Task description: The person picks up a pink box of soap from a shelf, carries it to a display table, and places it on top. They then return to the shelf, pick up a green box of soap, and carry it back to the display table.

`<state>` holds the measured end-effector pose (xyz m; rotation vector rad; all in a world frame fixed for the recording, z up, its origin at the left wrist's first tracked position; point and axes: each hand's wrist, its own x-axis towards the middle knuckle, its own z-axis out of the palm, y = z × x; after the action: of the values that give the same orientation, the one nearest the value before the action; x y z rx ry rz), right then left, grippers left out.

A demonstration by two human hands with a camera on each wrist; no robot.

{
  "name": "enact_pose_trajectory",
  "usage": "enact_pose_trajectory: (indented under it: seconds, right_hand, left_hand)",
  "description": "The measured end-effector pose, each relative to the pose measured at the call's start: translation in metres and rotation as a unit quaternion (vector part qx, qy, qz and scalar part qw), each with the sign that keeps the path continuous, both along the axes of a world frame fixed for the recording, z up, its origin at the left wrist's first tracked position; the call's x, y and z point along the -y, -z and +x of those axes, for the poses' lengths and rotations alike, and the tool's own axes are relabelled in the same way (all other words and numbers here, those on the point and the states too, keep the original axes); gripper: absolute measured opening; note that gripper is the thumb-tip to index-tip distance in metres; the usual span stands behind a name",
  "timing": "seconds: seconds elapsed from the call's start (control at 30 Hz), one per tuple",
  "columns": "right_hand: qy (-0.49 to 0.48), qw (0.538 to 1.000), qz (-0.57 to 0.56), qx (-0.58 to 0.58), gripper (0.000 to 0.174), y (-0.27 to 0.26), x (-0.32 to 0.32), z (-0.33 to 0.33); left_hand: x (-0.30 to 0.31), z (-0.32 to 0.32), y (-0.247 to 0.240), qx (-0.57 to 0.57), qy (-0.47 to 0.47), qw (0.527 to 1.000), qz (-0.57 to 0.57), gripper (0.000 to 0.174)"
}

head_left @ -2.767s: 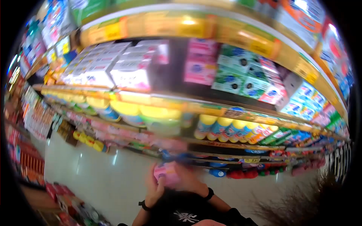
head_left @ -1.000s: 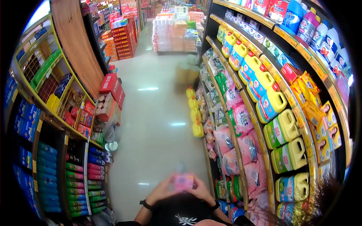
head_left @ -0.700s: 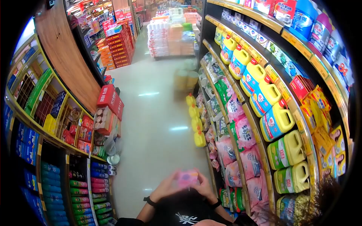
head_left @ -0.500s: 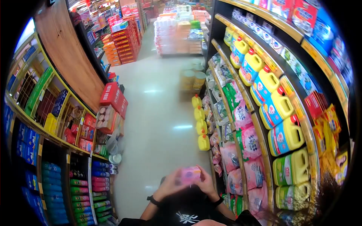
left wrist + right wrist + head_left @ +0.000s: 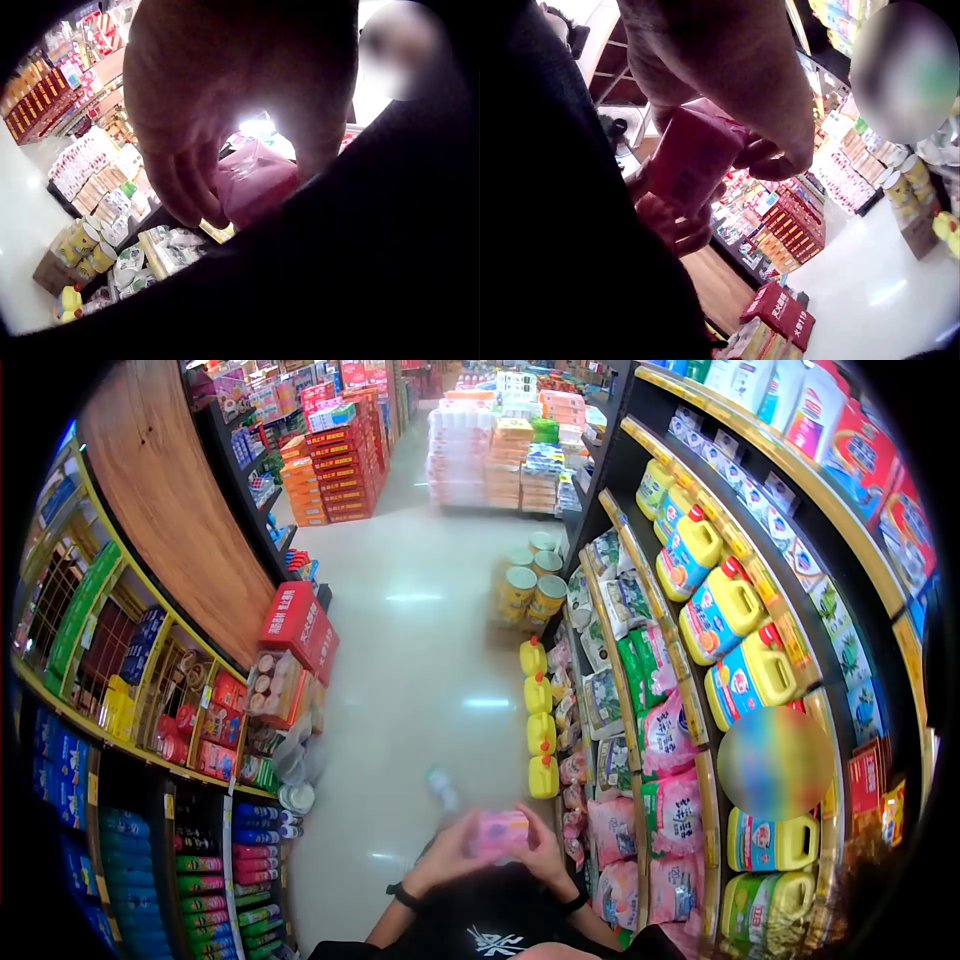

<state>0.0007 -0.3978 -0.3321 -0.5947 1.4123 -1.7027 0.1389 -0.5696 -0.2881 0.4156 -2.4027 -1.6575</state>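
A small pink wrapped pack (image 5: 502, 834) is held up in front of the body, between both hands. My left hand (image 5: 447, 857) grips its left side, and my right hand (image 5: 545, 850) grips the right end. In the left wrist view the pink wrapper (image 5: 259, 187) shows shiny folds between the left thumb and curled fingers. Seen from the right wrist, the pack (image 5: 697, 157) has a broad, dim pink face, with fingers of the left hand (image 5: 671, 229) round its far side. The print on it is too blurred to read.
An aisle floor (image 5: 400, 710) runs ahead. Shelves on the right carry yellow jugs (image 5: 752, 675) and pink bags (image 5: 668, 735). Yellow bottles (image 5: 540, 730) and stacked tins (image 5: 530, 595) line its foot. Red boxes (image 5: 300, 625) stand left; a shoe (image 5: 442, 788) shows on the floor.
The head view has turned from facing a shelf to looking down the aisle. Shelf goods on the right have slid nearer. Both hands keep hold of the pink pack; a shoe has come into sight.
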Motion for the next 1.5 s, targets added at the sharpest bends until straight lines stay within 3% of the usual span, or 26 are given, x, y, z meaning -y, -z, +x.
enact_pose_trajectory:
  seconds: [0.2, 0.3, 0.4, 0.5, 0.6, 1.0, 1.27, 1.37, 1.5]
  right_hand:
    - [-0.012, 1.000, 0.018, -0.009, 0.079, -0.003, 0.082, -0.053]
    - [-0.052, 0.998, 0.033, -0.023, 0.079, -0.013, 0.139, -0.087]
    - [-0.091, 0.996, 0.024, 0.001, 0.077, -0.018, 0.201, -0.112]
    - [-0.097, 0.995, 0.003, -0.036, 0.076, -0.015, 0.258, -0.122]
    - [-0.114, 0.992, 0.009, -0.045, 0.072, -0.024, 0.303, -0.127]
    - [-0.154, 0.988, 0.032, -0.002, 0.074, -0.001, 0.421, -0.171]
    - [-0.181, 0.982, 0.045, -0.029, 0.078, -0.012, 0.528, -0.261]
    - [-0.188, 0.973, 0.069, -0.113, 0.076, -0.022, 0.568, -0.307]
    - [-0.133, 0.984, 0.051, -0.111, 0.075, -0.026, 0.607, -0.357]
  left_hand:
    - [0.090, -0.050, -0.020, 0.022, 0.026, 0.997, 0.063, 0.089]
    - [0.138, -0.072, -0.027, -0.010, 0.004, 0.994, 0.107, 0.067]
    - [0.188, -0.088, -0.016, -0.055, -0.015, 0.997, 0.052, 0.070]
    - [0.230, -0.091, -0.008, -0.048, -0.066, 0.997, -0.005, 0.088]
    - [0.263, -0.091, -0.008, -0.069, -0.109, 0.990, 0.051, 0.090]
    - [0.371, -0.130, -0.009, -0.007, -0.158, 0.986, 0.053, 0.091]
    - [0.468, -0.217, -0.012, -0.003, -0.168, 0.983, 0.079, 0.089]
    - [0.511, -0.259, -0.018, -0.001, -0.160, 0.984, 0.075, 0.090]
    - [0.565, -0.322, -0.034, 0.020, -0.113, 0.992, 0.049, 0.092]
